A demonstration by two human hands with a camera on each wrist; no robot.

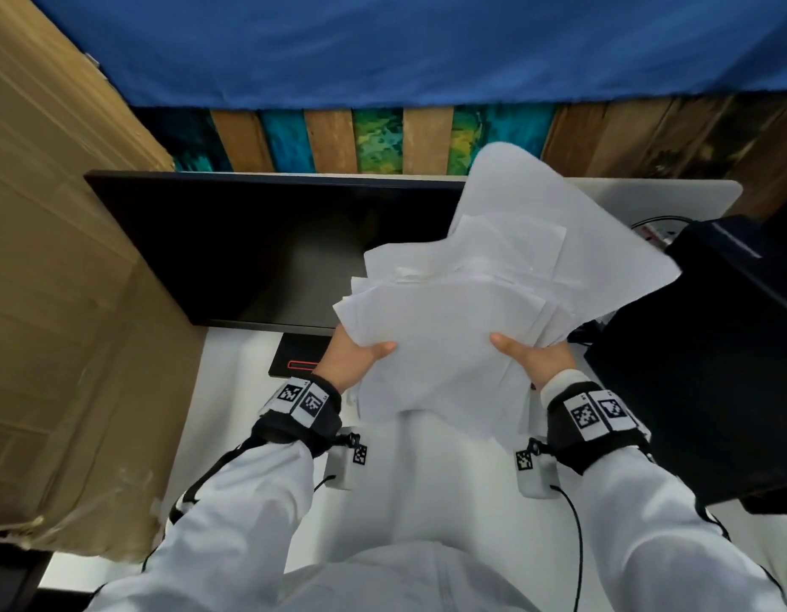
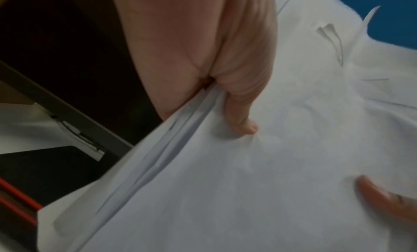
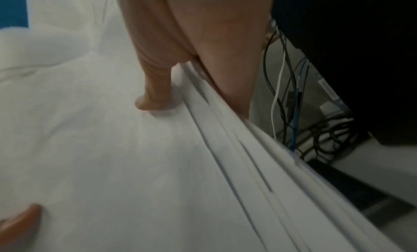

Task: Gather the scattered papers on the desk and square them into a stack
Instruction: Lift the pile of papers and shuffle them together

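A: Both hands are pinching the papers (image 1: 453, 329), the left hand (image 1: 352, 357) on the left edge and the right hand (image 1: 533, 357) on the right edge, each thumb lying on top and the fingers running underneath, where I can't see them.

B: So each grip is closing on the bundle rather than spreading flat?

A: Yes. From the left wrist, the left thumb (image 2: 241, 118) is pressing a dimple into the top sheet, and from the right wrist the right thumb (image 3: 153, 97) is doing the same. The papers are hanging between the 2 grips, above the desk (image 1: 233, 390), and fanning away beyond them.

B: How are they going to handle?

A: Light and floppy, I'd judge. The far sheets are curling and sticking out at odd angles, and the edges beside each grip are sitting in uneven layers. Loose sheets could slide out, so holding the 2 opposite edges near the middle seems right for tapping them square.

B: Anything unclear?

A: The sheet count is impossible to tell, and both wrist views are blurring. The bundle is covering part of the monitor (image 1: 250, 240) beyond the left grip, and the dark box (image 1: 709, 346) beside the right grip is running out of view.
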